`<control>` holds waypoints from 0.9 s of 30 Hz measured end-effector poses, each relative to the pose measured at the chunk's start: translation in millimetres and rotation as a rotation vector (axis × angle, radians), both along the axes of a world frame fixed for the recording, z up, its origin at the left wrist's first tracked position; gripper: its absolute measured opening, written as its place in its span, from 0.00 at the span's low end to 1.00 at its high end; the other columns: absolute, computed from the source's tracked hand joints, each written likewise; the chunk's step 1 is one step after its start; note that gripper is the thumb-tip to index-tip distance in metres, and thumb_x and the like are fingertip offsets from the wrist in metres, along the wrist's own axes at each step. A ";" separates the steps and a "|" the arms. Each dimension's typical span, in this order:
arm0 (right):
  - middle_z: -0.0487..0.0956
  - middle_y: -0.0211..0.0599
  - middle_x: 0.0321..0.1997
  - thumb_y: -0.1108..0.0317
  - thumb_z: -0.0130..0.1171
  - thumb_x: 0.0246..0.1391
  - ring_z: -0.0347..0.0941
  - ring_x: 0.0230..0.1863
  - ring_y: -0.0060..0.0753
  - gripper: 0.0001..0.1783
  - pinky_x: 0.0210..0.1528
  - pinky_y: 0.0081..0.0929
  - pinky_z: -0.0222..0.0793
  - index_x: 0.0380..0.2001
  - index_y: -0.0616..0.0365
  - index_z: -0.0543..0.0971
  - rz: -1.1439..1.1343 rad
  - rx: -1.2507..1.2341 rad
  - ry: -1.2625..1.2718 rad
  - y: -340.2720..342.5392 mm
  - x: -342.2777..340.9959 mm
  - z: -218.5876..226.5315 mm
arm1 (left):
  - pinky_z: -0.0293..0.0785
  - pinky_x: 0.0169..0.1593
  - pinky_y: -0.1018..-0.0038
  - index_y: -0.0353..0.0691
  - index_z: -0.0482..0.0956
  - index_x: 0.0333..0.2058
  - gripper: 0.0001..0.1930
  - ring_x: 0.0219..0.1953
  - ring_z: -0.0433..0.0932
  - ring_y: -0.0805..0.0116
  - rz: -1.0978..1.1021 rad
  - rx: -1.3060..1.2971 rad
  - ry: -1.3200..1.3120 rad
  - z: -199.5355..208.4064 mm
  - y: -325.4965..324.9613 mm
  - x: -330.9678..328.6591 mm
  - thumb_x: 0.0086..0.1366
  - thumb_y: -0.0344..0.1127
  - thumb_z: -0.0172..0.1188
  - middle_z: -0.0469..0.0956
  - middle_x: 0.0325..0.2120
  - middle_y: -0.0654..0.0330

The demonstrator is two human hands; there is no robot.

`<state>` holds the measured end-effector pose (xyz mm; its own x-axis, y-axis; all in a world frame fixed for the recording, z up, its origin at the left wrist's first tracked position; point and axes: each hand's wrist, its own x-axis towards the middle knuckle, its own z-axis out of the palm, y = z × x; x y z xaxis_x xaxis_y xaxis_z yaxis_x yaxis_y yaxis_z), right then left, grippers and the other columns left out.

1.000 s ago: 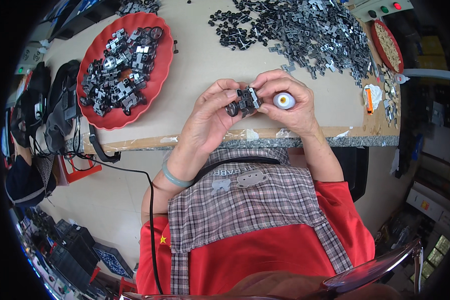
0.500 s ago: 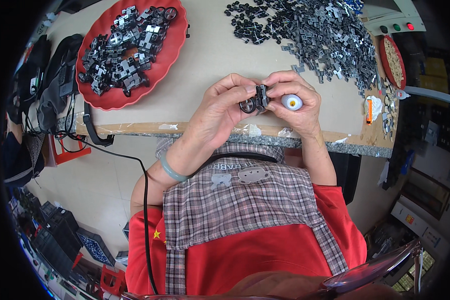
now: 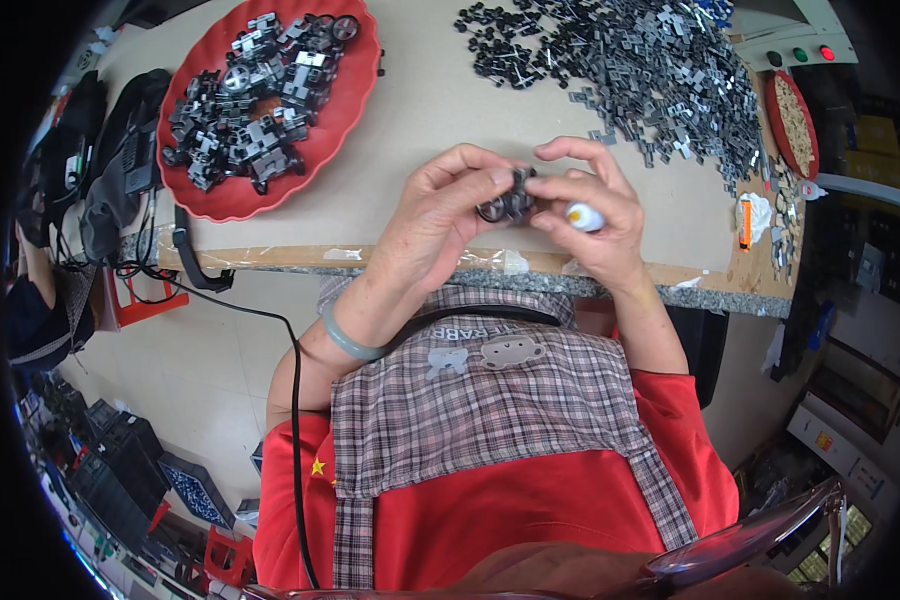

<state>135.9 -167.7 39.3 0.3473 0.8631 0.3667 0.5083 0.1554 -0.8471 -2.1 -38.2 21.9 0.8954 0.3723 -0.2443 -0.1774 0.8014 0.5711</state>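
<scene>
Two hands meet at centre frame on one small dark plastic assembly [image 3: 510, 197], blocky, with a round wheel-like part at its lower left, held just above the counter [image 3: 420, 110] edge. The left hand [image 3: 450, 215] pinches it with thumb and fingers closed on it; the right hand [image 3: 590, 205] grips its other side, a white-tipped piece [image 3: 583, 216] tucked in the palm. Upper left, a red tray [image 3: 345, 95] holds similar dark assemblies; upper right, a loose pile of grey parts [image 3: 650, 60].

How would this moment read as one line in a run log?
left hand: grips dark part | right hand: same part plus white-tipped tool | red tray: assembled pieces
</scene>
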 end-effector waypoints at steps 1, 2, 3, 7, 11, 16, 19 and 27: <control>0.72 0.39 0.48 0.77 0.67 0.37 0.69 0.30 0.18 0.19 0.35 0.18 0.67 0.38 0.58 0.82 -0.053 -0.055 0.109 -0.7 -0.1 7.0 | 0.76 0.43 0.71 0.38 0.74 0.38 0.07 0.40 0.77 0.69 -0.029 0.021 0.022 2.2 -4.1 0.5 0.61 0.29 0.57 0.78 0.36 0.58; 0.72 0.38 0.46 0.77 0.67 0.38 0.70 0.35 0.22 0.18 0.38 0.19 0.67 0.38 0.58 0.81 -0.104 -0.099 0.223 1.1 -0.7 13.0 | 0.75 0.43 0.70 0.38 0.73 0.41 0.09 0.41 0.77 0.68 -0.058 0.054 0.050 4.8 -4.8 0.6 0.62 0.30 0.56 0.78 0.36 0.57; 0.71 0.36 0.44 0.75 0.66 0.39 0.69 0.44 0.28 0.16 0.43 0.23 0.67 0.37 0.60 0.80 -0.056 -0.176 0.120 3.7 2.6 17.3 | 0.75 0.43 0.71 0.39 0.71 0.43 0.12 0.40 0.77 0.69 -0.065 0.074 0.078 1.6 -5.4 1.3 0.61 0.31 0.57 0.77 0.36 0.58; 0.71 0.35 0.43 0.74 0.66 0.41 0.69 0.43 0.28 0.14 0.44 0.24 0.66 0.36 0.61 0.80 0.186 -0.268 0.178 -1.2 12.6 4.2 | 0.75 0.43 0.71 0.40 0.70 0.44 0.13 0.42 0.75 0.71 -0.145 0.060 0.125 -2.9 -5.2 1.2 0.62 0.31 0.57 0.76 0.38 0.59; 0.70 0.32 0.41 0.75 0.65 0.41 0.68 0.39 0.23 0.09 0.40 0.19 0.65 0.30 0.63 0.78 0.078 -0.213 0.420 -0.4 8.6 2.5 | 0.72 0.47 0.73 0.37 0.68 0.48 0.16 0.45 0.72 0.73 -0.139 0.264 0.037 3.4 -10.1 -0.4 0.62 0.30 0.57 0.73 0.42 0.59; 0.69 0.31 0.41 0.77 0.63 0.45 0.66 0.34 0.17 0.06 0.35 0.15 0.64 0.28 0.64 0.76 -0.103 -0.141 0.833 15.4 -14.3 -4.3 | 0.69 0.52 0.74 0.32 0.69 0.49 0.17 0.47 0.71 0.73 0.061 0.506 0.002 -2.9 -15.7 -0.5 0.62 0.27 0.57 0.73 0.44 0.59; 0.70 0.30 0.39 0.76 0.63 0.47 0.67 0.33 0.18 0.06 0.34 0.16 0.64 0.29 0.64 0.77 -0.010 -0.107 0.752 17.9 -12.8 -12.9 | 0.73 0.44 0.79 0.30 0.73 0.45 0.14 0.42 0.74 0.75 0.228 0.594 0.021 -4.0 -10.2 -0.6 0.59 0.25 0.59 0.74 0.40 0.61; 0.72 0.30 0.29 0.72 0.65 0.46 0.68 0.29 0.21 0.08 0.32 0.18 0.64 0.29 0.63 0.77 -0.044 -0.051 0.206 12.6 -9.2 -8.8 | 0.75 0.37 0.79 0.31 0.78 0.38 0.08 0.33 0.78 0.74 0.294 0.900 0.099 -5.2 -12.5 -3.5 0.58 0.25 0.61 0.80 0.31 0.57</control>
